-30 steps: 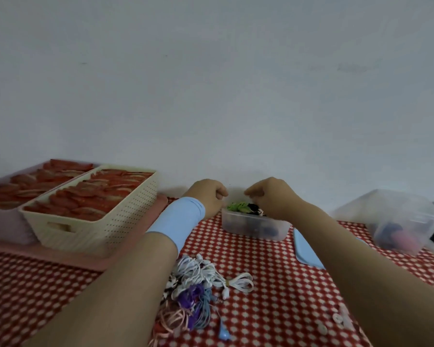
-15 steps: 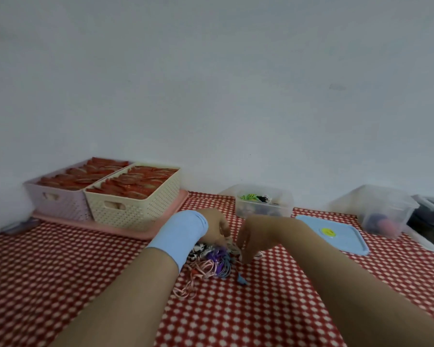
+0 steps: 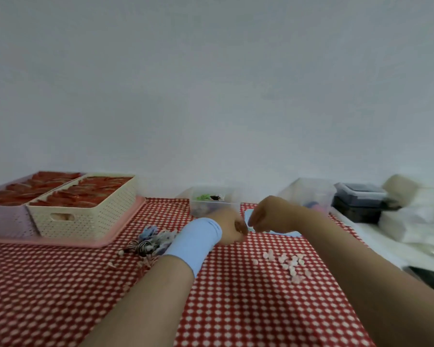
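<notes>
My left hand (image 3: 229,229), with a light blue wristband, and my right hand (image 3: 271,216) meet just above the red checked tablecloth (image 3: 236,296). Both have curled fingers. Between them is a small brown patterned piece (image 3: 240,225), held in my left hand's fingers, with my right fingertips pinched close against it. Motion blur hides its exact shape. A tangled pile of coloured cords (image 3: 150,242) lies to the left of my left wrist. Several small pink pieces (image 3: 291,265) are scattered on the cloth under my right forearm.
A clear box (image 3: 213,205) with green and black bits stands behind my hands, and a blue lid (image 3: 247,215) lies beside it. Two baskets (image 3: 85,216) of red items sit on a pink tray at left. A clear tub (image 3: 308,195) and black boxes (image 3: 361,202) stand at right.
My hands came back from the clear box to the cord pile, then moved right of it and came together. The view has shifted right, showing the pink pieces and black boxes.
</notes>
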A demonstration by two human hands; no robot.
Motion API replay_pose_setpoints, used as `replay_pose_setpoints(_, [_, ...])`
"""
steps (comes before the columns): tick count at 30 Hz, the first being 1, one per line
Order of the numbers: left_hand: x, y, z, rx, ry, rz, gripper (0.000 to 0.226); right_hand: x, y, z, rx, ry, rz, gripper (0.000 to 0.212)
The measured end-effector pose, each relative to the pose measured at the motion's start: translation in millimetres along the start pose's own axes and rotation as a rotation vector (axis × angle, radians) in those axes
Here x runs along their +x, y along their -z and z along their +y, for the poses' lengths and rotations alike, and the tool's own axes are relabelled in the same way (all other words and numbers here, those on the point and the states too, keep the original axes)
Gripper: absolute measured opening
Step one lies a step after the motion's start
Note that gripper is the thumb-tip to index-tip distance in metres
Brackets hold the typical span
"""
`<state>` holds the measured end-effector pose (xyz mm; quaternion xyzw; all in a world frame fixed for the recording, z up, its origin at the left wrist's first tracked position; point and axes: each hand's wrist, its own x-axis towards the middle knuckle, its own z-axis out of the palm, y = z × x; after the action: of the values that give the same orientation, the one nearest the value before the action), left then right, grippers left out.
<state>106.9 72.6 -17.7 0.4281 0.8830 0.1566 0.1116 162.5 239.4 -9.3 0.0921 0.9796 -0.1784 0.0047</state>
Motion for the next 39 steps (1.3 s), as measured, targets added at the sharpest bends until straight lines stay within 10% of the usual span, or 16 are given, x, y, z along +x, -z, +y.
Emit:
replay_pose_setpoints(5, [20,-39,26,0.149,-0.007,-0.178,0.036,-27,-8,38,-0.032,-0.053,-0.034,0.024])
replay_pose_setpoints(11, [24,-46,12,0.011,0.054,-0.015,0.011,-24,-21,25,0.052,0.025,-0.017,0.027])
replay_pose_setpoints(24, [-31,9,-98,0.236,0.269,-0.029,0.043,36,-75,-79,0.043,0.223,-0.14,0.044])
replay_pose_setpoints(30, [-42,21,-106,0.211,0.242,0.019,0.07,46,-79,-86,0.08,0.163,-0.06,0.02])
replay_pose_setpoints(39, [-42,34,-100,-0.207,0.209,0.257,0.02,39,-47,-79,0.569,0.182,0.158,0.02])
